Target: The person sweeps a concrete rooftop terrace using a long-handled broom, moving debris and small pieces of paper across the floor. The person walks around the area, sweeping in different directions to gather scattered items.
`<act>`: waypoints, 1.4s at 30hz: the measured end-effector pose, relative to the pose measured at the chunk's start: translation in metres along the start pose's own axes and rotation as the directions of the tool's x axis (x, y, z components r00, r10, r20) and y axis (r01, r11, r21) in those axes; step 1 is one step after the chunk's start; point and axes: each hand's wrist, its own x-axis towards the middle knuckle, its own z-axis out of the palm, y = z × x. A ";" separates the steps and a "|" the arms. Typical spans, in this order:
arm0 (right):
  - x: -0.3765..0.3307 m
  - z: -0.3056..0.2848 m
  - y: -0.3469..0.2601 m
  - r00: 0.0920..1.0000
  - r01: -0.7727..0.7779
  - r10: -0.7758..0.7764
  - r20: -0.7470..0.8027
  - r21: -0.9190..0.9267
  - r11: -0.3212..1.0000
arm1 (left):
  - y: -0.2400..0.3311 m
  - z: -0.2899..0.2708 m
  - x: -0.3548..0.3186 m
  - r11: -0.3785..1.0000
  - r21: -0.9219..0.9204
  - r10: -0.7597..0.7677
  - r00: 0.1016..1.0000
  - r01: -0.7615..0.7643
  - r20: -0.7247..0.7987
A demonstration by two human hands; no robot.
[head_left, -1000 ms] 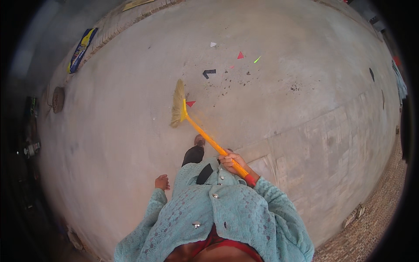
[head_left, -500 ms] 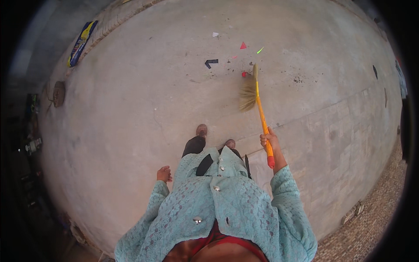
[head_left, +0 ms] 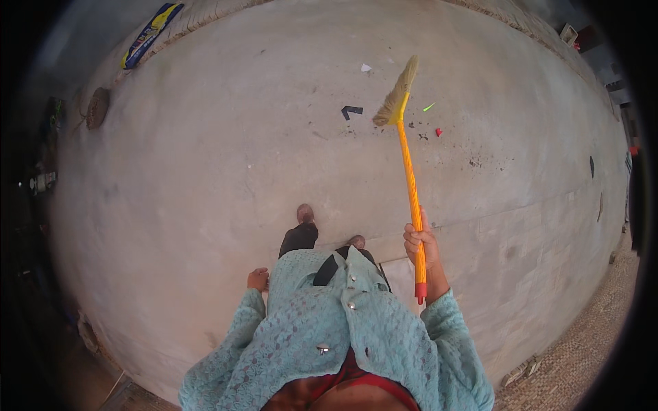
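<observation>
Sweeping's barely started by my read: the scraps sit scattered across the upper middle of the frame, no pile yet. My right hand (head_left: 419,241) is wrapped tight around the broom (head_left: 410,179) low on its orange handle, bristles up near the top centre beside the litter. Left hand (head_left: 258,279) hangs by my side, lower left of centre; can't tell if it's curled or loose, nothing in it. Count: one broom, one black scrap (head_left: 351,111), one white (head_left: 365,68), one green (head_left: 429,107), one red (head_left: 438,131), plus dark crumbs.

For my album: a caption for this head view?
Right hand grips an orange broom over scattered scraps on concrete floor.
</observation>
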 end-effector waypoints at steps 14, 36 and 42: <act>0.004 -0.008 0.057 0.900 -0.293 0.313 -0.303 0.111 0.950 | -0.005 -0.051 0.011 0.935 -0.219 -0.276 0.960 0.279 0.046; 0.151 0.090 0.037 0.758 -0.637 0.607 0.239 0.067 0.768 | 0.043 -0.015 -0.037 0.909 -0.342 -0.277 0.958 0.237 -0.072; 0.218 0.025 0.045 0.804 -0.575 0.544 0.239 0.545 0.610 | 0.093 -0.018 -0.057 0.927 -0.321 -0.252 0.955 0.192 -0.156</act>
